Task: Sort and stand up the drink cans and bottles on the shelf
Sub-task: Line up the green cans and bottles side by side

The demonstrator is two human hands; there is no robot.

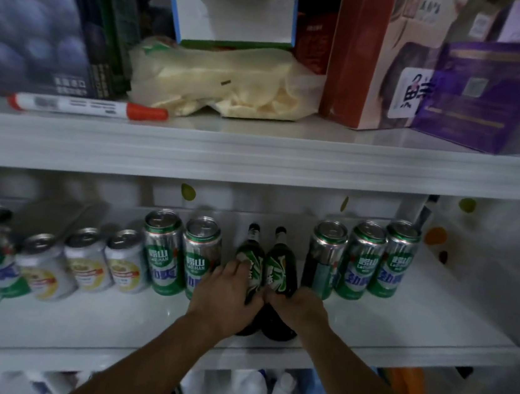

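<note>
You are gripping the left bottle (249, 262) with your left hand (227, 294), fingers curling round its label, while your right hand (296, 306) is wrapping round the lower body of the right bottle (280, 265). Both dark green bottles are standing upright side by side on the middle shelf (399, 328), close to its front edge, black caps pointing up, bodies touching or very nearly so. Just to their left a pair of tall green cans (165, 250) is standing upright, the nearer one sitting just beside your left hand. Further left, three short silver cans (87, 257) are lining up in a row, and beyond them a blurred cluster of more cans is crowding the frame's edge. To the right of the bottles a row of three tall cans (362, 261) is standing, the first of them just beside your right hand. On the upper shelf (257, 157) a red-capped marker (86, 106) is lying on its side in front of a pale plastic bag (220, 80), and a white box (231, 18) is resting on top of that bag
</note>
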